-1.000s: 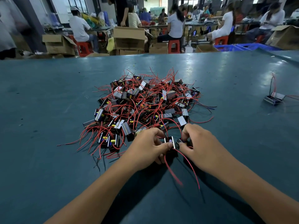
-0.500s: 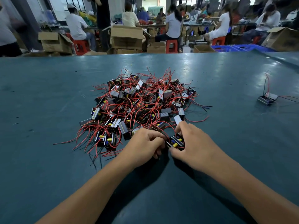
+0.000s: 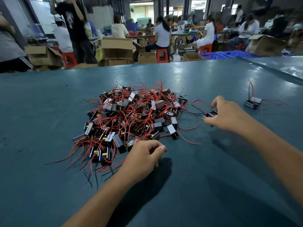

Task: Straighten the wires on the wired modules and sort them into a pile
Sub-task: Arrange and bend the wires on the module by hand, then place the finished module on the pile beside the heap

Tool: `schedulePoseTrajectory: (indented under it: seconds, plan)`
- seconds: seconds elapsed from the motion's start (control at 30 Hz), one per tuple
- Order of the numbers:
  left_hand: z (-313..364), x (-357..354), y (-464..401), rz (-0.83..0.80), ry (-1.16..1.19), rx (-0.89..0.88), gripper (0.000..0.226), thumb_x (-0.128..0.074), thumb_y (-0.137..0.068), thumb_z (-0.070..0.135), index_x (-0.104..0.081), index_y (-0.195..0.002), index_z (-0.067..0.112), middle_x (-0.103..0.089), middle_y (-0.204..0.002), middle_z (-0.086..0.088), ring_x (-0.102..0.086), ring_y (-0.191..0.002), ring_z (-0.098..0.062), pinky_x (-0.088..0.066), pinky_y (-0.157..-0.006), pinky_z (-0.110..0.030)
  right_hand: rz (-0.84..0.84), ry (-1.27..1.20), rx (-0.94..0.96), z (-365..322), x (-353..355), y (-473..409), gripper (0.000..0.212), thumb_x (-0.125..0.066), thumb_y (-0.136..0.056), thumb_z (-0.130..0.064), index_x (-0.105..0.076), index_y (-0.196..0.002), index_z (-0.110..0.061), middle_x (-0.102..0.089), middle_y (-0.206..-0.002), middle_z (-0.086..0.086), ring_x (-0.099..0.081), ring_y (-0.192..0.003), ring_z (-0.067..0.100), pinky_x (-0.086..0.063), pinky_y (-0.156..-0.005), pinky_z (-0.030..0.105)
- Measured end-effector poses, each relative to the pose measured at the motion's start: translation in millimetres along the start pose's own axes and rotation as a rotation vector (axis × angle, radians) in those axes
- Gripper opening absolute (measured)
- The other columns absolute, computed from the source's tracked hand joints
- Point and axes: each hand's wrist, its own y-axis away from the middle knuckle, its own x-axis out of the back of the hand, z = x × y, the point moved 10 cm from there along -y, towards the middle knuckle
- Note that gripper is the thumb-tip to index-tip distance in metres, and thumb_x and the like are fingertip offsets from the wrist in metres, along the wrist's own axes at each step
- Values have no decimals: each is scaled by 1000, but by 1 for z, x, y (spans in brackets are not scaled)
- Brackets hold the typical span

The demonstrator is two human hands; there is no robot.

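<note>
A tangled heap of small black modules with red and black wires (image 3: 131,118) lies in the middle of the teal table (image 3: 49,185). My right hand (image 3: 227,115) is to the right of the heap and pinches one module (image 3: 210,115), whose red wires loop back toward the heap. My left hand (image 3: 144,157) rests at the heap's near edge with fingers curled and nothing visible in it. Two sorted modules (image 3: 253,102) sit far right, their wires standing up and trailing right.
Beyond the table's far edge stand cardboard boxes (image 3: 117,48), red stools (image 3: 161,54) and blue crates (image 3: 229,54), with several seated people working at benches. A raised fold in the table cover (image 3: 270,69) runs across the far right.
My right hand has carried one module from the heap's near edge out to the right, toward the two sorted modules. My left hand let go and stayed near the heap.
</note>
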Motion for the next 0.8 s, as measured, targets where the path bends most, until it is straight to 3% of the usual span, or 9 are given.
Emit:
schedulePoseTrajectory:
  seconds: [0.07,0.13,0.27,0.37,0.47,0.53,0.6,0.67,0.8]
  plan:
    - [4,0,2,-24,-7,-25,22,-56,-101,34,-72,-88,27,-69,-72,9,-58,-53,-6,-45,-54,-19,-6,73,-10,18,-3,-29,56,-78,-78,-37,-47,-113,-6,-63,-102,16,-55,-90,32,-44,-73,37]
    - [10,0,3,-26,-5,-50,22,-56,-101,37,-73,-89,28,-68,-73,12,-56,-55,-4,-44,-56,-22,31,190,-75,42,3,-53,60,-76,-81,-36,-45,-119,-1,-60,-116,23,-58,-104,38,-49,-86,42]
    - [13,9,4,40,1,-67,23,-54,-101,36,-73,-90,28,-66,-71,14,-52,-57,-1,-43,-57,-21,117,412,-312,71,19,-65,79,-70,-84,-48,-35,-138,-3,-47,-139,22,-46,-129,37,-35,-107,47]
    - [12,13,4,61,7,-55,23,-55,-101,34,-73,-88,27,-65,-69,12,-51,-55,-3,-42,-56,-21,122,312,-40,8,-7,-61,55,-67,-88,-46,-52,-126,-9,-59,-128,17,-56,-119,34,-42,-101,44]
    - [10,12,4,65,2,-43,23,-56,-101,32,-73,-88,25,-65,-68,6,-51,-55,-3,-42,-55,-20,-54,7,192,-57,-49,-37,32,-62,-94,-39,-65,-103,-8,-69,-107,14,-62,-100,31,-49,-85,38]
    - [9,13,4,65,3,-36,23,-56,-101,31,-74,-88,24,-64,-67,7,-52,-55,-2,-42,-55,-20,-38,16,222,-80,-58,-24,40,-59,-93,-47,-62,-94,-8,-68,-93,10,-62,-89,31,-49,-76,39]
    - [9,14,5,66,8,-32,23,-56,-101,31,-73,-88,25,-64,-66,5,-52,-55,-4,-43,-55,-23,177,109,214,-93,-44,-13,43,-58,-92,-52,-56,-103,-10,-64,-95,7,-61,-90,30,-47,-76,39]
    - [9,18,5,79,11,-31,23,-55,-101,32,-73,-88,25,-66,-69,2,-54,-56,-7,-44,-55,-26,285,131,213,-102,-35,0,47,-57,-91,-54,-51,-109,-11,-64,-100,8,-61,-92,31,-43,-72,38]
    - [11,24,5,112,29,-47,24,-56,-101,29,-73,-87,21,-66,-68,-3,-53,-55,-9,-43,-55,-30,147,186,202,-105,-58,17,75,-56,-82,-71,-35,-124,-13,-63,-93,5,-65,-87,30,-42,-61,35]
